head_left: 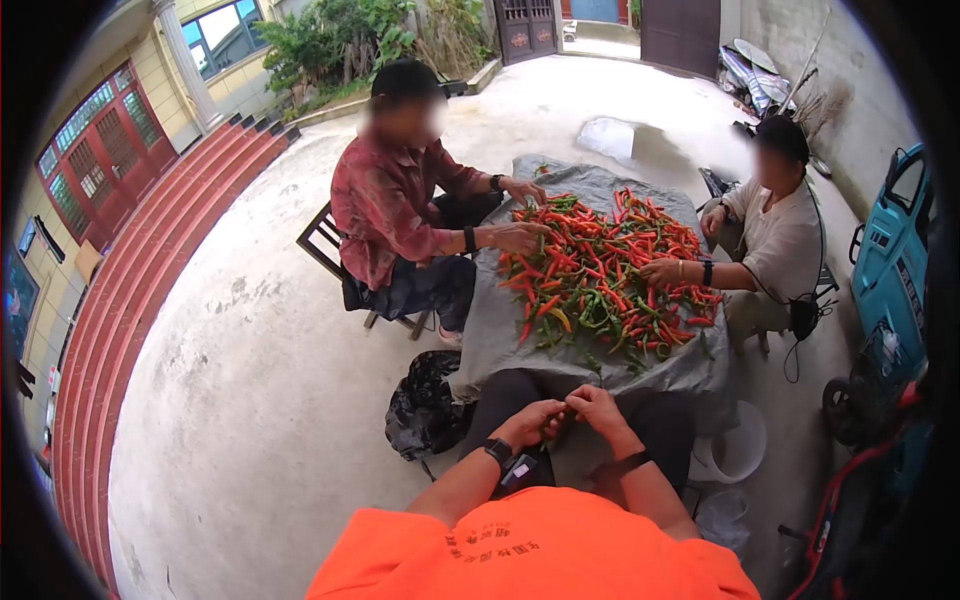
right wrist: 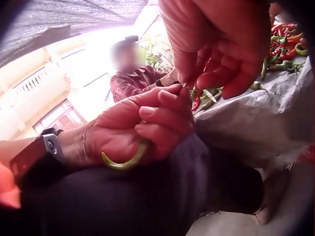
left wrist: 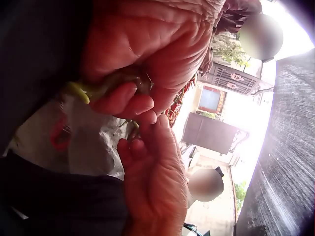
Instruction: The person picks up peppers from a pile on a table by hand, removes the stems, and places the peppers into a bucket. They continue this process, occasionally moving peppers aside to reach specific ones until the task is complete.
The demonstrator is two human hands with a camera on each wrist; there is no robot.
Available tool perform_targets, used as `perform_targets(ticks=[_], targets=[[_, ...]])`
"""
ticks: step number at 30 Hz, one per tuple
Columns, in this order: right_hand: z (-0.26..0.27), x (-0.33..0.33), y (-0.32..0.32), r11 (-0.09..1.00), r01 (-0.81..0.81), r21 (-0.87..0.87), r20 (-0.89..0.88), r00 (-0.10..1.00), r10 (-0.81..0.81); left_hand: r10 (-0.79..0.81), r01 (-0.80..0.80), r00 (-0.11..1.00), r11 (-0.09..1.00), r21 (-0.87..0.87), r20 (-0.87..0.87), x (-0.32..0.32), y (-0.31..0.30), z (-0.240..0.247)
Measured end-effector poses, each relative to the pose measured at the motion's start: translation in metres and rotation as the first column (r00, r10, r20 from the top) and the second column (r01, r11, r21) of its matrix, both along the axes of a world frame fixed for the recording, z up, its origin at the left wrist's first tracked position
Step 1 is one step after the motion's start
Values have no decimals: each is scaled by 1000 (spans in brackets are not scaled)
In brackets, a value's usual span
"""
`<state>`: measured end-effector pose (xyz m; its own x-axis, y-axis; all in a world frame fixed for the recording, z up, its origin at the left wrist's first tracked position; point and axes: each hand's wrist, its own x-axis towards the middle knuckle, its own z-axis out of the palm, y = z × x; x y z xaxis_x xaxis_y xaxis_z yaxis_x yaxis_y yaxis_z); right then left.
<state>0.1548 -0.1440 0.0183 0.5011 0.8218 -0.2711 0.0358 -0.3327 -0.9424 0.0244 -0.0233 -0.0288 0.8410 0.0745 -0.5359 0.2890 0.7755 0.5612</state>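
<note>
- While the left hand [right wrist: 140,123] curls its fingers round it, the green pepper [right wrist: 127,164] pokes out below them, above the lap [right wrist: 113,199].
- Slender, glossy, hooked.
- Right hand [right wrist: 219,44]: fingertips touching the left's; grip unclear.

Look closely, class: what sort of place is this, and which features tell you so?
It is most likely the walled courtyard of a house. The pale, open-air ground, the red steps beside a red double door and the dark gate at the far side all suggest it.
</note>
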Motion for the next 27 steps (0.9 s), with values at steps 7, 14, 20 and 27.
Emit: perform_targets(ticks=[7, 14, 20, 27], targets=[[-25, 6, -6, 1000, 6, -29, 43, 999, -5, -50, 49, 999, 998, 45, 15, -1, -1, 5], [-43, 12, -6, 971, 232, 48, -367, 909, -199, 4, -5, 999, 999, 31, 36, -1, -7, 12], [-24, 2, -5, 999, -1, 42, -251, 968, 12, 20, -20, 1000, 999, -41, 10, -1, -2, 4], [-19, 2, -4, 999, -7, 44, -278, 960, 19, 2, -2, 1000, 999, -47, 8, 0, 0, 1]])
